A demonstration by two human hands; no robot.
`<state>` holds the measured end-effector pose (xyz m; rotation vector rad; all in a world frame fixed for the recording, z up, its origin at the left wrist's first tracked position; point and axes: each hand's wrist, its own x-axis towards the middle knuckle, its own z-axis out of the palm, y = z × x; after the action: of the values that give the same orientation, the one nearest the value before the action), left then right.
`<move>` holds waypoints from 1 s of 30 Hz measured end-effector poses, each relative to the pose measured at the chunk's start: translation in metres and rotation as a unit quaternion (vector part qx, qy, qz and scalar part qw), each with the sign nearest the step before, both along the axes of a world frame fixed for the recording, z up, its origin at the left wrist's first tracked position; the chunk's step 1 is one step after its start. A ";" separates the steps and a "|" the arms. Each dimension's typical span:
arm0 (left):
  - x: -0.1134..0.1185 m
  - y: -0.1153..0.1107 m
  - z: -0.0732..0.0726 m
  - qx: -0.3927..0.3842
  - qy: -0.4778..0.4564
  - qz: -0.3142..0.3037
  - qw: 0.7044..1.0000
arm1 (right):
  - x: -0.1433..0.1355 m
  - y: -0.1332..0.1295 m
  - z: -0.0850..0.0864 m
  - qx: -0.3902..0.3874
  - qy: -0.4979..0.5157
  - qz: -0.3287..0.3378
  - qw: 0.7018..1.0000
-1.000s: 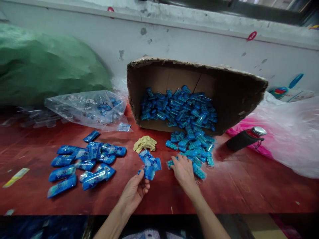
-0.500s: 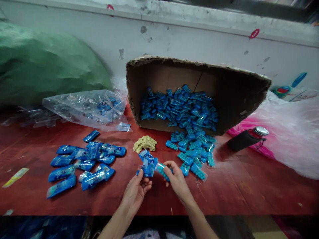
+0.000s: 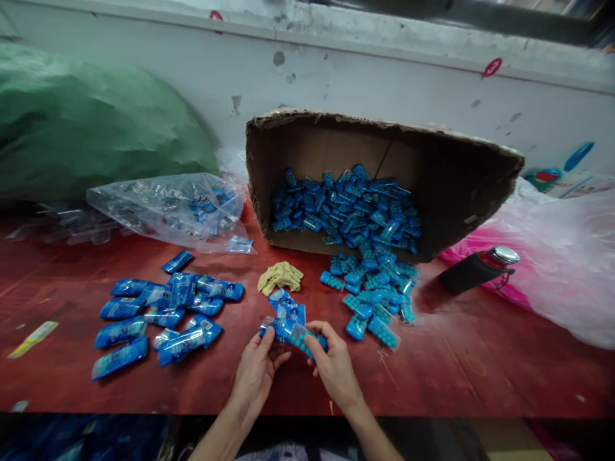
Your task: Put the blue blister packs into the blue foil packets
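Observation:
My left hand [image 3: 255, 370] pinches a blue printed plastic sleeve [image 3: 277, 329] between thumb and fingers. My right hand [image 3: 335, 366] is closed on a small clear pack of blue balls [image 3: 300, 340], its left end against the sleeve's right end. Whether the pack's tip is inside the sleeve I cannot tell. Just beyond the hands lie further flat blue sleeves [image 3: 292, 312], near a crumpled yellow cloth [image 3: 280, 277]. Loose packs of blue balls [image 3: 377, 298] are heaped to the right. On the left lies a group of filled blue sleeves [image 3: 181, 346].
A cardboard box [image 3: 456, 192] on its side spills many packs onto the red table [image 3: 432, 378]. At right stands a tilted black bottle [image 3: 468, 272] by pink and white plastic bags [image 3: 562, 256]. A clear bag [image 3: 144, 205] and a large green sack [image 3: 96, 128] sit left.
My right hand has brought the pack leftward and turned it, up to the sleeve. The sleeve in my left hand has separated from the flat ones, which now lie beyond it.

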<state>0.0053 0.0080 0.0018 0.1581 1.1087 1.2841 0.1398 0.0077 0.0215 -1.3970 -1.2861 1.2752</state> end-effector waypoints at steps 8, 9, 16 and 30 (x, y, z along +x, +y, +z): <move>-0.004 0.000 0.004 0.049 0.059 0.009 0.997 | -0.003 0.002 -0.007 -0.094 0.083 0.020 0.992; -0.004 0.000 0.004 0.053 0.070 0.007 0.996 | -0.002 0.002 -0.007 -0.087 0.073 0.023 0.993; 0.005 0.000 0.004 0.012 0.018 -0.024 0.999 | -0.006 -0.004 -0.012 0.157 -0.121 0.024 0.980; 0.001 0.002 0.009 0.016 -0.039 -0.079 0.996 | -0.006 -0.001 -0.018 -0.025 0.160 0.054 0.985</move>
<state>0.0065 0.0097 0.0110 0.2129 0.9901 1.1578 0.1341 0.0066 0.0031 -1.1121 -1.1268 1.5433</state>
